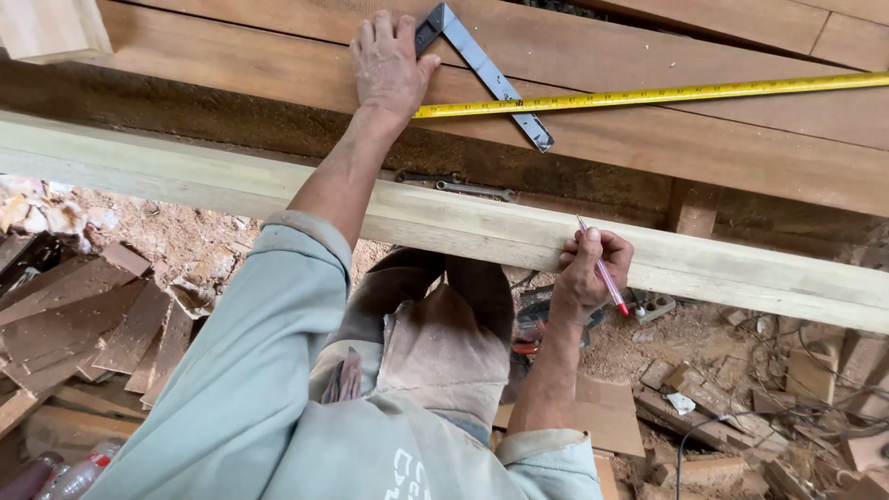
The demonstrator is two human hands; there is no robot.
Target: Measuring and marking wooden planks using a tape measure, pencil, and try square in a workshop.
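The pencil (604, 271), a thin red-and-white stick, sits in your right hand (585, 273) at lower centre-right of the frame, fingers pinched together on it, tip pointing up at the pale beam (444, 222) your knuckles rest against. Judging by how things lie, measuring is set up but marking is not done: no line shows on the beam near the tip, though a faint one would be hard to see. Nearest the bottom edge, your grey-green sleeves frame a floor of sawdust (685, 333) and brown offcuts (83, 324) with rough, split edges. The beam crosses the whole frame from left to right, square-edged, smooth and light-coloured. Beyond it lie darker reddish planks (704, 130), flat and broad, with visible grain. On them your left hand (389, 65) lies flat at top centre, fingers close together and spread over one arm of a steel square (483, 72), whose grey L-shape points down-right. A yellow tape (667, 93) runs from your thumb to the right edge, thin and slightly bowed.
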